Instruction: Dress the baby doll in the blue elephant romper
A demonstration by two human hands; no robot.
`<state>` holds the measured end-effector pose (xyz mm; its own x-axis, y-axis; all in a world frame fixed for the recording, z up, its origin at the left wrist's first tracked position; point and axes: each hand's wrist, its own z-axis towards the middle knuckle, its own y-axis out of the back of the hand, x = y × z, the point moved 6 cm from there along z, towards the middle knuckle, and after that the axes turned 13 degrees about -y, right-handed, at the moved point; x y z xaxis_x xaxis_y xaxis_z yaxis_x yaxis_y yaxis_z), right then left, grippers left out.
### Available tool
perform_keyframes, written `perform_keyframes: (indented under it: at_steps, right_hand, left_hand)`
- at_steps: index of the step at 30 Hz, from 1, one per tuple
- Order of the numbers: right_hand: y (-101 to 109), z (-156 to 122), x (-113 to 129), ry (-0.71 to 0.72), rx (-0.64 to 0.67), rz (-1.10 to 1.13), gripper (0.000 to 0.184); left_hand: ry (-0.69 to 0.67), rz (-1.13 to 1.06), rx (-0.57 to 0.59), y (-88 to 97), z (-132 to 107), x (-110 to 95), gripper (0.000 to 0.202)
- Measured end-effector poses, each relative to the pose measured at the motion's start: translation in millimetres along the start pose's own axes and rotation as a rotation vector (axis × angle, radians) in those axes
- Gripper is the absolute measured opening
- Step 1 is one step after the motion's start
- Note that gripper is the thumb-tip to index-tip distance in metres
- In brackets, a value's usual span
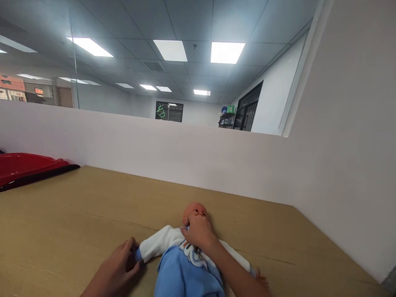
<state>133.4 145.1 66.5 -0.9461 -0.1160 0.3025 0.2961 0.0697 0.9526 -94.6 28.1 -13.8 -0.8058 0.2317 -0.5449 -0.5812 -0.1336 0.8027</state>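
A baby doll (188, 270) lies on its back on the tan table, its bald head (192, 208) toward the wall. It wears a white and blue outfit with a cartoon animal patch (193, 253) on the chest. My left hand (120, 262) is closed around the blue cuff (137, 255) of the sleeve stretched out to the left. Across the doll's chest reaches my right hand (199, 233), fingers curled at the collar just under the chin and covering its lower face. The doll's bare hand (262, 281) pokes out of the other sleeve, beyond my right forearm.
A red plastic basin (27, 165) with a dark edge stands at the table's far left. A white wall (173, 152) with a glass panel above it borders the table's back. Another wall (349, 144) closes off the right side. Thin seams cross the tabletop (77, 231).
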Motion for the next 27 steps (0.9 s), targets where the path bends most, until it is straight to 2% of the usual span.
perform_keyframes:
  at_steps: [3,6,10,12,13,15,17,19,21,22,24,27]
  right_hand:
    - [4,-13,-21,0.077,0.056,0.130,0.029]
    - [8,-33,-54,0.114,0.106,0.240,0.029]
    - [8,-58,-118,0.073,0.106,0.316,0.020]
    - [5,-68,-153,0.048,0.057,0.289,0.021]
    - [3,-73,-170,0.034,0.008,0.266,0.023]
    - [-3,-80,-203,0.017,-0.092,0.221,0.030]
    - [-14,-86,-232,0.007,-0.161,0.200,0.045]
    - [-26,-90,-256,-0.018,-0.202,0.236,0.060]
    - [-35,-92,-272,-0.060,-0.223,0.318,0.063]
    - [-37,-92,-276,-0.074,-0.222,0.374,0.060]
    - [-35,-92,-275,-0.072,-0.212,0.500,0.048]
    - [-19,-89,-264,-0.038,-0.216,0.698,0.041]
  left_hand:
    - [-0.009,-0.005,-0.008,4.1,0,-4,0.024]
    - [-0.019,-0.004,-0.010,5.0,0,-2,0.028]
    - [-0.020,0.105,-0.004,2.5,4,18,0.033]
    - [-0.051,0.212,-0.060,5.6,11,21,0.036]
    - [-0.077,0.244,-0.102,8.2,15,16,0.040]
    - [-0.155,0.221,-0.173,12.5,25,-10,0.048]
    - [-0.305,0.086,-0.134,8.1,37,-58,0.045]
    - [-0.485,-0.044,-0.031,-5.4,51,-115,0.037]
    - [-0.614,-0.032,0.110,-29.2,65,-163,0.031]
    - [-0.632,0.028,0.176,-43.7,73,-178,0.032]
    - [-0.643,0.136,0.242,-69.6,90,-195,0.025]
    - [-0.702,0.182,0.280,-95.7,106,-201,0.009]
